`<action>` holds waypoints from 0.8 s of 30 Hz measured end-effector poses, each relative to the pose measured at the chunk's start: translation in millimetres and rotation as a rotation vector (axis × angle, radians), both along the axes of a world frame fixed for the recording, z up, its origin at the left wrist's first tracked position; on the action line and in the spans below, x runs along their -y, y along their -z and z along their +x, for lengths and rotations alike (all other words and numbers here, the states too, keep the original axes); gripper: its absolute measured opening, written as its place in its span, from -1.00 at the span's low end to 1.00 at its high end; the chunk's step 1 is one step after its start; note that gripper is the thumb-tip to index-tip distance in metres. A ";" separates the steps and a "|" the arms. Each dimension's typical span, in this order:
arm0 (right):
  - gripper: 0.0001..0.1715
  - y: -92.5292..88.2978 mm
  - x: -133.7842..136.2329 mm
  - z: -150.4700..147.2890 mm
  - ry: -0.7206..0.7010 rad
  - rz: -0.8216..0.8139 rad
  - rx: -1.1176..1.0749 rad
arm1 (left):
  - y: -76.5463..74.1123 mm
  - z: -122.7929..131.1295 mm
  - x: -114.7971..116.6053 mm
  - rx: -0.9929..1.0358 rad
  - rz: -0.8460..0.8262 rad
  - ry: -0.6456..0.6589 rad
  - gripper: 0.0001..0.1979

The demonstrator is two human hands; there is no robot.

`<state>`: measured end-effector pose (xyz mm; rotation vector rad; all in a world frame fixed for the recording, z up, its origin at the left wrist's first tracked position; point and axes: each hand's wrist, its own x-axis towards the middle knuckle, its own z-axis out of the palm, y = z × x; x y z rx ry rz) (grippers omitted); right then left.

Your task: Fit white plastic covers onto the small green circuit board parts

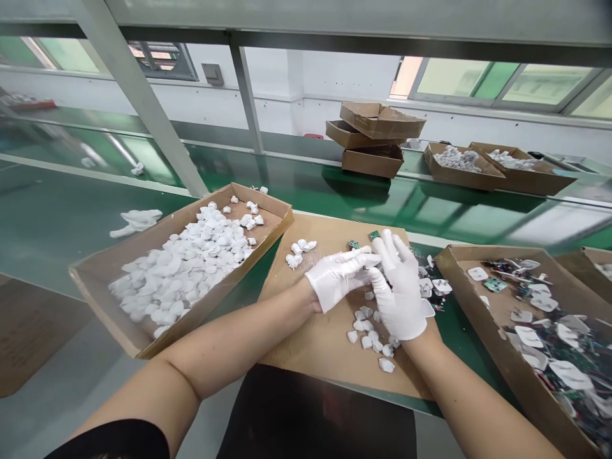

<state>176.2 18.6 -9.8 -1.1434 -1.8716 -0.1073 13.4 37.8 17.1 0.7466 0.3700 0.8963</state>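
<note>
Above a brown cardboard sheet (306,319), my two white-gloved hands meet at their fingertips. My left hand (339,274) comes in from the left with its fingers pressed together, closed on something too small and hidden to make out. My right hand (399,290) faces it, thumb bent in toward the left fingertips and the other fingers pointing up and away; what it pinches is hidden too. Small white plastic pieces (368,328) lie scattered below the hands. A little cluster of white pieces (299,252) sits left of them, and a green circuit board (354,245) lies just beyond.
At left a cardboard tray (282,223) holds a heap of white pieces. Another tray (459,293) at right holds circuit boards, wires and white covers. Loose wired parts (437,287) lie between sheet and right tray. Stacked boxes (373,162) stand behind; a slanted post (143,95) rises at left.
</note>
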 end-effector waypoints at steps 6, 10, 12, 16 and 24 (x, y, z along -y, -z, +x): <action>-0.26 -2.1 4.6 -1.1 0.118 0.264 0.159 | 4.1 8.0 5.9 -0.049 0.003 -0.101 -0.60; -0.35 -1.8 -5.8 -0.4 0.017 0.152 0.165 | 5.4 5.0 0.0 -0.139 -0.038 -0.204 -0.52; -0.27 -3.3 -13.5 -0.6 -0.042 0.042 0.110 | 7.0 3.4 -3.6 -0.159 -0.047 -0.235 -0.50; -0.02 -9.4 -21.1 -7.0 -0.089 -0.097 0.014 | 5.4 2.5 -3.2 -0.165 -0.021 -0.273 -0.46; -0.56 -9.4 -6.5 -10.0 -0.154 -0.090 -0.270 | -2.7 -0.3 6.9 -0.148 -0.054 -0.166 -0.43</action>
